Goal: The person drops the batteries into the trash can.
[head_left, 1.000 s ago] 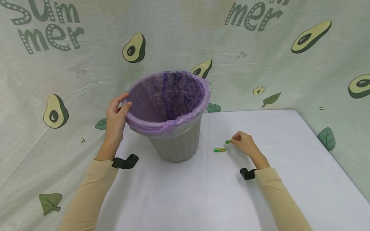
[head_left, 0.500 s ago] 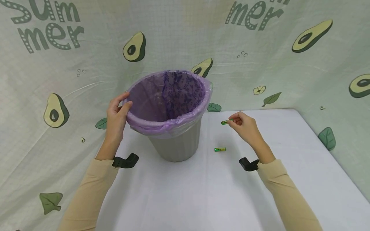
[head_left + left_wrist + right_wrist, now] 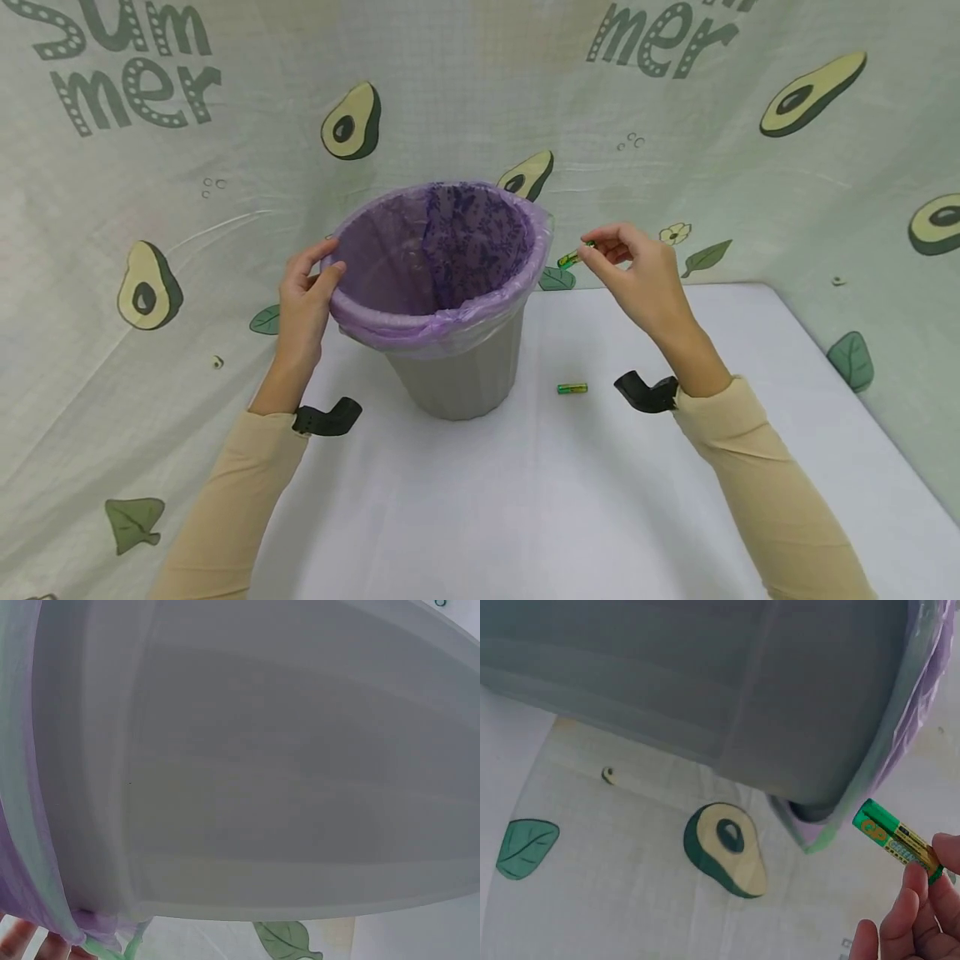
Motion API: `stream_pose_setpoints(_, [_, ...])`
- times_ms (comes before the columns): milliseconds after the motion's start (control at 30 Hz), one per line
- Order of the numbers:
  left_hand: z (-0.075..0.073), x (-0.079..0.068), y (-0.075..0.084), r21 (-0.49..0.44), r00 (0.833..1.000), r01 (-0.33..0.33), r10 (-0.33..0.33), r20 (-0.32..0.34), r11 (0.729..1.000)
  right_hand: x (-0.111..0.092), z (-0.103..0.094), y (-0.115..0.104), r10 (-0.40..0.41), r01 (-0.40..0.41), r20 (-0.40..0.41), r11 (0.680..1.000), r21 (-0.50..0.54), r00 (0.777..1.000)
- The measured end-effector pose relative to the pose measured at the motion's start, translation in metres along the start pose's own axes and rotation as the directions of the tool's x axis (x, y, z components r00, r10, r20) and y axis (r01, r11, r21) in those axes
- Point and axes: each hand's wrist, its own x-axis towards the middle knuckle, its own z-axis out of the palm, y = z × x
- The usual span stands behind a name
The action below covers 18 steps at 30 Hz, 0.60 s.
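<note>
A grey trash can (image 3: 457, 383) lined with a purple bag (image 3: 442, 329) stands on the table, its mouth tilted toward me. My left hand (image 3: 302, 304) grips its left rim, thumb over the bag's edge; the left wrist view shows mostly the can's grey side (image 3: 262, 765) and a few fingertips (image 3: 49, 949). Raised to the right of the rim, my right hand (image 3: 637, 271) pinches a green and gold battery (image 3: 896, 838) between thumb and fingers, apart from the can. A second battery (image 3: 572, 388) lies on the table, right of the can's base.
The white table (image 3: 480, 508) stretches in front and to the right. Behind it hangs a pale cloth (image 3: 465, 75) printed with avocados, leaves and letters. Black camera mounts (image 3: 645, 392) sit on both wrists.
My right hand has lifted the battery from the table, up to about the height of the can's rim. The left hand and the can have stayed put.
</note>
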Motion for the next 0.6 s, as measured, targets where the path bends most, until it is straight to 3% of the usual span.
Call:
stream_pose_setpoints(233, [0.000,0.000,-0.001,0.000,1.000,-0.002,0.002,0.005,1.000,0.017,0.002,-0.026,-0.059,0.062,-0.049,0.997,0.051,0.997])
stream_pose_setpoints(600, [0.000,0.002,-0.003,-0.001,1.000,-0.013,0.013,0.003,1.000,0.032,0.023,-0.025,-0.081,0.079,0.068,0.996,0.041,0.994])
